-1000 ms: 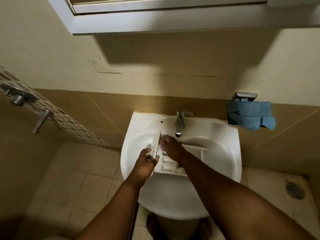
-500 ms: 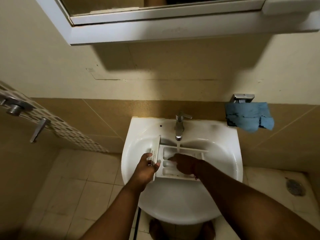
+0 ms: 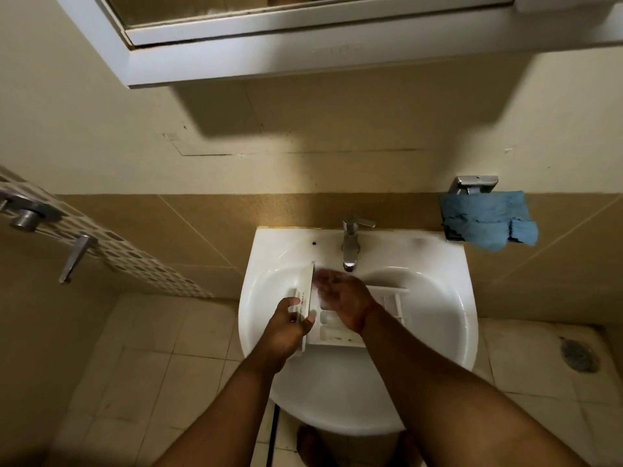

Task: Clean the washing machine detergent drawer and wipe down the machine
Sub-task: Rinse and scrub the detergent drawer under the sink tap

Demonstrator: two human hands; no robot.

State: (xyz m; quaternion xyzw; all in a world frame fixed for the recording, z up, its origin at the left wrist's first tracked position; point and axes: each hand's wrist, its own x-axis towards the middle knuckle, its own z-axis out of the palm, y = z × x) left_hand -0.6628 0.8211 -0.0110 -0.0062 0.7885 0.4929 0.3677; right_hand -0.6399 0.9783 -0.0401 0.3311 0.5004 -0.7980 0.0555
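A white detergent drawer [image 3: 332,333] with several compartments lies across the bowl of the white sink [image 3: 435,305], under the tap. My left hand [image 3: 286,323] grips the drawer's front panel at its left end. My right hand [image 3: 340,296] rests flat inside the drawer, fingers spread and blurred, just below the spout, and covers most of the compartments. Nothing shows in that hand.
A chrome tap [image 3: 352,241] stands at the sink's back edge. A blue cloth [image 3: 488,220] hangs from a metal holder [image 3: 473,184] on the right wall. A white cabinet [image 3: 303,52] overhangs above. Shower fittings [image 3: 27,217] are on the left, a floor drain [image 3: 579,353] on the right.
My right hand has moved from the drawer's middle compartments up to the left, toward the spout. The left hand keeps its grip on the front panel.
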